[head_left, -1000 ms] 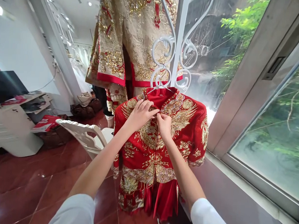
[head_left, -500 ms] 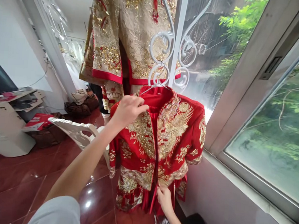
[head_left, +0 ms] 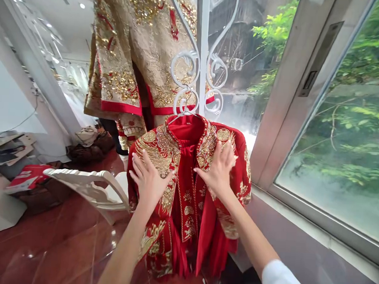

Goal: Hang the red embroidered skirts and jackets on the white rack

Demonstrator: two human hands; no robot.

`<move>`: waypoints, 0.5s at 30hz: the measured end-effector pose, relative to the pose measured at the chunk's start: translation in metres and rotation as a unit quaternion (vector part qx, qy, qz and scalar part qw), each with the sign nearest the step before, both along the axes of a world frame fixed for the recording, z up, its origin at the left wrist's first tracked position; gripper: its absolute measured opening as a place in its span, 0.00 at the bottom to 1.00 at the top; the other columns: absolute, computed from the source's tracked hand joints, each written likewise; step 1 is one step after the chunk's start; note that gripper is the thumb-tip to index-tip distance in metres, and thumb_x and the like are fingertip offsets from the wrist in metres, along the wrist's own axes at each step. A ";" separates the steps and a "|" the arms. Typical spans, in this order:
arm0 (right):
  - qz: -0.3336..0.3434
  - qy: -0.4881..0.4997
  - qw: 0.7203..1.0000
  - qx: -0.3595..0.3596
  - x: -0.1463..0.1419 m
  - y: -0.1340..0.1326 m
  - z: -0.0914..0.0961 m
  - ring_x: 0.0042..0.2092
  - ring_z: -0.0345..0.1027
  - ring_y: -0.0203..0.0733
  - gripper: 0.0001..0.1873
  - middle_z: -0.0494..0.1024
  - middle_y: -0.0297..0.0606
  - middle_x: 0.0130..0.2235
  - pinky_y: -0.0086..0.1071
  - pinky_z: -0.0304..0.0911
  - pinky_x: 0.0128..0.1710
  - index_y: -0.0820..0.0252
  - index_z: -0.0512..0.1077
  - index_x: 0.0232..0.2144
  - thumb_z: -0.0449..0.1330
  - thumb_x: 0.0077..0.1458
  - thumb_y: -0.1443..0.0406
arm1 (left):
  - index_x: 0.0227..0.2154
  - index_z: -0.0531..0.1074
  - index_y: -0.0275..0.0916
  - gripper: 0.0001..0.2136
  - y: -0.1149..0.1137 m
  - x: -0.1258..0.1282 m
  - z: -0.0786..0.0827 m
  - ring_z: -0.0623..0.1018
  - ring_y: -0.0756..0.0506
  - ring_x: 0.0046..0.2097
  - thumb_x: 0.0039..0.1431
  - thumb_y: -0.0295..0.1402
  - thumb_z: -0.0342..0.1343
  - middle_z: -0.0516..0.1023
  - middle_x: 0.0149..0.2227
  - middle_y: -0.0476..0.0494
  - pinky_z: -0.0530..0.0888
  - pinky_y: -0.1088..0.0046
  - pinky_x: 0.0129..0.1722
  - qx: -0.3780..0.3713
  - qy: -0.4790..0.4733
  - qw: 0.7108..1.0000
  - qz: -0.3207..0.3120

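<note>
A red jacket [head_left: 163,157] with gold embroidery hangs in front of me on a thin hanger [head_left: 186,112], hooked on a white scrolled metal stand. Its front panels are spread apart, and a red inner garment [head_left: 188,193] with gold motifs shows between them. My left hand [head_left: 150,180] lies on the left front panel, fingers spread. On the right panel, just below the collar, my right hand [head_left: 219,168] rests with its fingers stretched and thumb apart. Neither hand grips the cloth.
Behind hangs a cream-gold embroidered garment [head_left: 161,68] with red trim. A white chair [head_left: 92,187] stands at left, near a red box [head_left: 27,178] and dark bags [head_left: 92,147]. A window [head_left: 334,166] with a sill is at right.
My left hand has moved down from the collar onto the left panel. My right hand has let go of the lower front edge and risen to the chest. The jacket front has opened wider.
</note>
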State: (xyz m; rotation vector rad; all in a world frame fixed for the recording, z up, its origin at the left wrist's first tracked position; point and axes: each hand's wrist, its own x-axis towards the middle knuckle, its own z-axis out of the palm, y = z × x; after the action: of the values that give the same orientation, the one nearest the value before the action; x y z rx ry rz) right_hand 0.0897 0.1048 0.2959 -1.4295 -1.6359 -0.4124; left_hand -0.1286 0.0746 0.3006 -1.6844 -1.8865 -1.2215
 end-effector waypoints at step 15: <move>0.327 0.287 0.887 -0.155 0.143 0.100 0.080 0.31 0.70 0.42 0.15 0.76 0.37 0.27 0.35 0.66 0.33 0.64 0.73 0.30 0.58 0.45 0.57 | 0.33 0.75 0.36 0.15 0.072 -0.138 0.106 0.73 0.44 0.36 0.58 0.42 0.48 0.75 0.29 0.53 0.69 0.72 0.36 0.024 -0.065 0.990 -0.126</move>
State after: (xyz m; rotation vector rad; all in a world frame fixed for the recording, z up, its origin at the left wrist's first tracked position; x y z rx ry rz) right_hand 0.2331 0.2047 0.3763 -0.9777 -1.5908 0.6317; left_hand -0.2667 0.1463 0.4067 -1.9041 -1.7379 -1.4932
